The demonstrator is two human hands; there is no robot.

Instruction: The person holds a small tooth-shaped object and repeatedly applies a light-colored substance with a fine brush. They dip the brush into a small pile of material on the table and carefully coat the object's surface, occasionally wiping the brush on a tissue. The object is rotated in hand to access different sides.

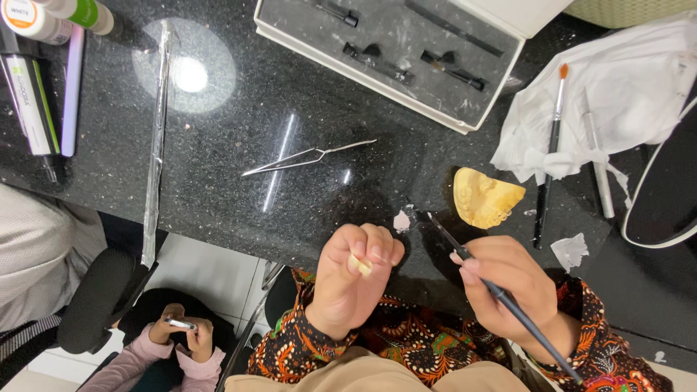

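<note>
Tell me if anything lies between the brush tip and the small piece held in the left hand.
Nothing visible does. The brush in the right hand points its tip toward the left hand, which pinches a small pale piece. Only bare black counter lies between them.

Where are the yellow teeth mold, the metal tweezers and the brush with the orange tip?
yellow teeth mold (485, 196), head view, middle of its top face.
metal tweezers (305, 157), head view, where both arms meet.
brush with the orange tip (549, 149), head view, on its black handle.

Tweezers (308, 157) left of dental cast (485, 197)
</note>
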